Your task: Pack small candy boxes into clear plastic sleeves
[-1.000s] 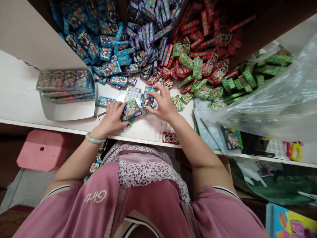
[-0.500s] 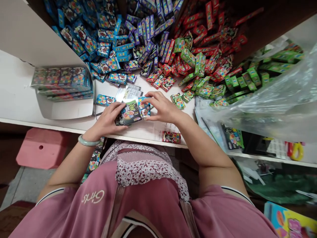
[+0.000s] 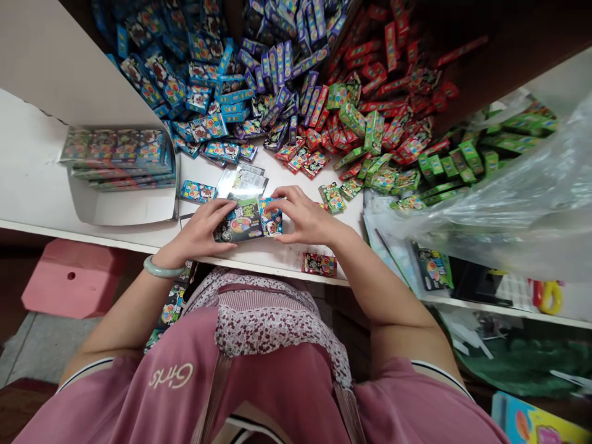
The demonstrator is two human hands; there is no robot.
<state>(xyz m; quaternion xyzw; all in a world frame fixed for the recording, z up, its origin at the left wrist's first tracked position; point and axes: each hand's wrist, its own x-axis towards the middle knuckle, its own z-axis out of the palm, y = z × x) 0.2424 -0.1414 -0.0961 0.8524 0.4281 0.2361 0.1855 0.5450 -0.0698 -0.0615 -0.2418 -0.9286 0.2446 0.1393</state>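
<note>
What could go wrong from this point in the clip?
The blue packet in the right hand meets the right end of the black-and-green packet in the left hand; a crooked push might crease either one.
The red packet near the front edge of the white table could be knocked off.
Green packets lie among red ones, so colors might get mixed up.
</note>
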